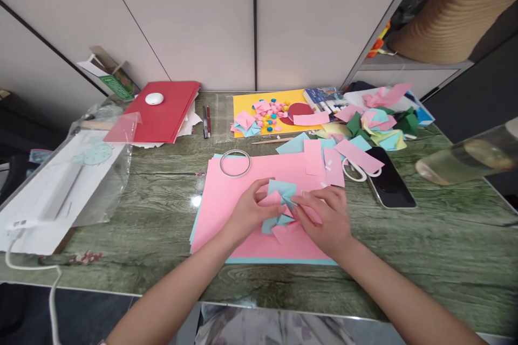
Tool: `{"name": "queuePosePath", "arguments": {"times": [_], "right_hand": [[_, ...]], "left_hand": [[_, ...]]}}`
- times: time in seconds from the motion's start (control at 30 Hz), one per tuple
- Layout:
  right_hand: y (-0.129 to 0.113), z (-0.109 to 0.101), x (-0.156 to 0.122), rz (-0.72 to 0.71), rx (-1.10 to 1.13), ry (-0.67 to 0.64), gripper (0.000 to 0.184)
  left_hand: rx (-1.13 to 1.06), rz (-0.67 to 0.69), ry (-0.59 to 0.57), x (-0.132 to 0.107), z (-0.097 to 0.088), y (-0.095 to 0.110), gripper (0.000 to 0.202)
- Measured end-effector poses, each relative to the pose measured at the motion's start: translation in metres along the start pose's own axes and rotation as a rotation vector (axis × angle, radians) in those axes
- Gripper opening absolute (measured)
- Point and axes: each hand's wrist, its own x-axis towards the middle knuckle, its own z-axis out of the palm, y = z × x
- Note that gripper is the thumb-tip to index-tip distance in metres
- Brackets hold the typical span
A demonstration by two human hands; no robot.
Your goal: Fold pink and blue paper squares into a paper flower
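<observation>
The left hand (256, 211) grasps the near-left side of a small pink and light-blue folded paper piece (279, 190), its thumb laid across the front and its fingers curled behind, a hold that seems meant to steady the layers from both faces. The right hand (328, 220) has its fingertips closed on the opposite side of the same piece, near where the creases meet, probably because a light pinch there controls the folds without crushing them; how firmly it presses cannot be told. The folded piece is between the two hands, over a stack of flat pink paper sheets (220, 205) with light-blue edges showing beneath, which likely serves as a smooth backing. On the stack's far-left corner rests a thin silver-coloured round ring (235, 176), and by its far-right corner lie white-handled scissors (362, 178) under a pink rectangular paper strip (360, 156), next to a black glass-fronted smartphone (392, 183). Farther off, small pink, yellow and blue balls (279, 109) sit gathered on a bright yellow sheet (243, 105), perhaps so that they do not scatter over the green wood-grain table (162, 226), while a white oval case (154, 98) lies on a flat red folder (162, 121) at the far left
</observation>
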Motion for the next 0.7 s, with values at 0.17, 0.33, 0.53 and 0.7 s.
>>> {"name": "queuePosePath", "arguments": {"times": [0.17,0.33,0.53,0.7], "right_hand": [[-0.007,-0.001,0.001,0.300,0.486,-0.131,0.053],[-0.010,-0.002,0.006,0.664,0.752,-0.109,0.059],[-0.013,-0.004,0.008,0.780,0.791,-0.236,0.064],[-0.020,-0.004,0.002,0.708,0.656,-0.159,0.059]], "left_hand": [[0.046,0.093,0.052,-0.002,0.000,0.000,0.029],[0.180,0.088,0.078,-0.006,0.001,0.003,0.020],[0.294,0.117,0.096,-0.007,0.002,0.004,0.034],[0.326,0.123,0.129,-0.009,0.009,0.002,0.042]]}}
